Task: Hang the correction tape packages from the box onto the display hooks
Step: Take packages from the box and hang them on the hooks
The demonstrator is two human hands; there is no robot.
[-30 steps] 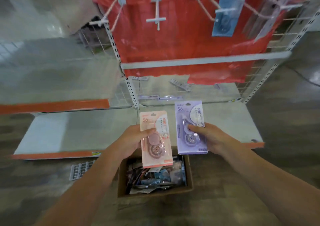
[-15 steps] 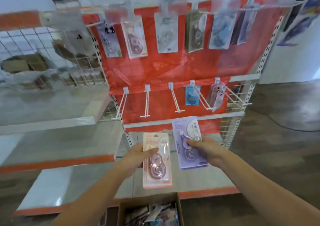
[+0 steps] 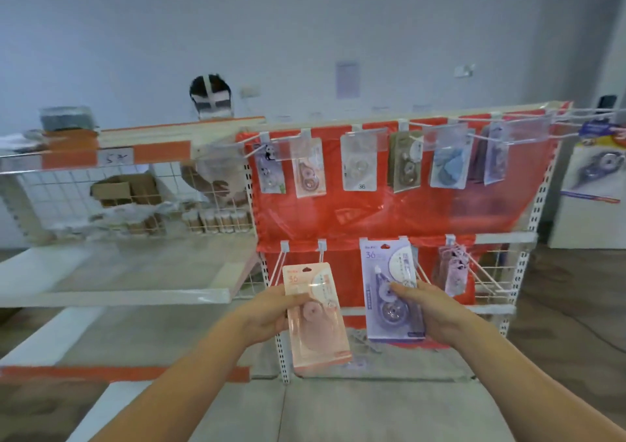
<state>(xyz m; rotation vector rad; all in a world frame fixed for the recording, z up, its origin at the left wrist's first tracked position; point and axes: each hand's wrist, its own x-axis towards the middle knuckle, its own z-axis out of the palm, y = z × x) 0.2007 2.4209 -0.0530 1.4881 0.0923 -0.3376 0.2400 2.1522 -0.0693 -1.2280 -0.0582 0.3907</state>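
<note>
Behind the wire grid at ten o'clock, an open brown cardboard carton [image 3: 123, 189] sits on the shelf, its contents too blurred to make out, with a row of small pale bottles [image 3: 216, 219] just beside it. Along the red-backed display panel [image 3: 399, 211], the upper white wire hooks [image 3: 355, 135] carry hanging blister packs. At centre, the left hand [image 3: 267, 311] pinches a pink carded correction tape package [image 3: 316, 316] by its left edge, thumb across the front. The right hand [image 3: 430, 313] grips a lilac carded correction tape package [image 3: 391, 289] by its right side, thumb on the face, its top up against the lower hook rail [image 3: 450, 238]. At two o'clock a few pale purple packs [image 3: 452, 268] hang on a lower hook.

Half a second ago the cardboard box of stock showed at six o'clock; it has gone from view, and both packages sit higher against the rack.
</note>
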